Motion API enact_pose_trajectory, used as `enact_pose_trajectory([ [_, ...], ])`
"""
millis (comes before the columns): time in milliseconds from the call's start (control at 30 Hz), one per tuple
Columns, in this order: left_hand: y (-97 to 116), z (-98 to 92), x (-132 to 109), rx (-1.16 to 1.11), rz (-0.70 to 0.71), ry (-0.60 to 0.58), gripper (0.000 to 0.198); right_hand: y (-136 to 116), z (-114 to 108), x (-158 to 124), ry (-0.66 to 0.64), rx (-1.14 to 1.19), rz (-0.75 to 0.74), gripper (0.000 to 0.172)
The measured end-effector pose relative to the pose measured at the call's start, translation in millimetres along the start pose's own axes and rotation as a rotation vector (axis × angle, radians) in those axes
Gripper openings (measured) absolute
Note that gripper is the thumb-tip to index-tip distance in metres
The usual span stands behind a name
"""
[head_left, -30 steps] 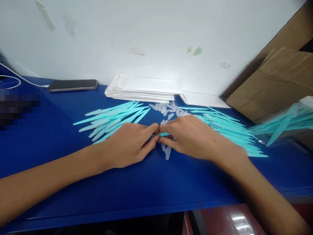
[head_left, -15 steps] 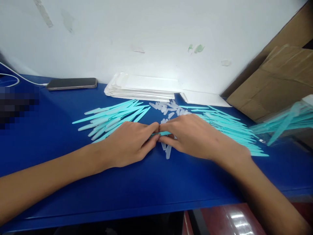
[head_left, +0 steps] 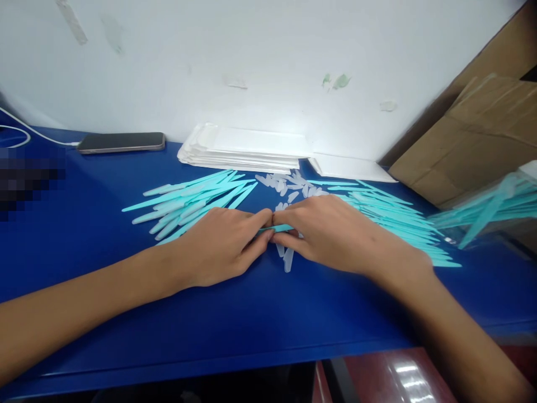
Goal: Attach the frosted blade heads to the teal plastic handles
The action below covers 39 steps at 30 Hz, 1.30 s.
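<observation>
Far left on our blue table (head_left: 235, 324) there's a dark blurred-out thing (head_left: 25, 182) at the edge, with a white cable (head_left: 42, 132) behind it running into a phone (head_left: 121, 143) that's lying flat near the wall (head_left: 268, 45). Next we've got the left pile of turquoise plastic sticks (head_left: 184, 201), fanned out, a bunch of them with paler, cap-like sheaths on their left ends. Our left hand (head_left: 222, 246) is just in front of that pile, thumb and fingertips pinched on one end of a single turquoise stick (head_left: 283, 228). That stick sits mid-table between our two hands, mostly hidden by fingers, so we can't tell if it has a cap on. A stack of white envelopes (head_left: 251, 143) lies behind, against the wall, and loose translucent caps (head_left: 292, 197) are scattered between the two piles, a couple poking out below our fingers. Our right hand (head_left: 331, 235) has the same stick pinched between thumb and fingers, fingertips meeting the left's. Further right: one more white envelope (head_left: 352, 168), the right pile of turquoise sticks (head_left: 386, 218), then a cardboard box (head_left: 474, 140) with a clear bag of turquoise sticks (head_left: 490, 207) in front of it.
</observation>
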<state>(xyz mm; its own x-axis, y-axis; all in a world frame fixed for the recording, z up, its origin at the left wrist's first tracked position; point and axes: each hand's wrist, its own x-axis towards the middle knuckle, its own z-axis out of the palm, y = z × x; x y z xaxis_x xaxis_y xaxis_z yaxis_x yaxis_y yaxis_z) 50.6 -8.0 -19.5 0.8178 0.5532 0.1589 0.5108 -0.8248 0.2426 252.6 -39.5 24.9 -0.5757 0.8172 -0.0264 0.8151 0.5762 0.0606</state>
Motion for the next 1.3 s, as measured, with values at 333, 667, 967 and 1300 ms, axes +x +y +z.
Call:
enact_pose_trajectory([
  [333, -0.1, 0.5, -0.8, 0.020, 0.003, -0.001, 0.021, 0.1, 0.5, -0.5, -0.001, -0.027, 0.009, 0.024],
  [667, 0.6, 0.5, 0.7, 0.047, 0.003, 0.005, 0.019, 0.3, 0.1, -1.5, -0.031, -0.032, 0.019, 0.027],
  [967, 0.0, 0.5, 0.2, 0.049, -0.014, -0.007, 0.019, 1.8, -0.2, -0.9, -0.026, -0.011, 0.010, 0.024],
  [1300, 0.3, 0.5, -0.9, 0.007, 0.002, -0.009, 0.020, 2.1, -0.7, 0.0, 0.020, -0.024, -0.022, 0.022],
])
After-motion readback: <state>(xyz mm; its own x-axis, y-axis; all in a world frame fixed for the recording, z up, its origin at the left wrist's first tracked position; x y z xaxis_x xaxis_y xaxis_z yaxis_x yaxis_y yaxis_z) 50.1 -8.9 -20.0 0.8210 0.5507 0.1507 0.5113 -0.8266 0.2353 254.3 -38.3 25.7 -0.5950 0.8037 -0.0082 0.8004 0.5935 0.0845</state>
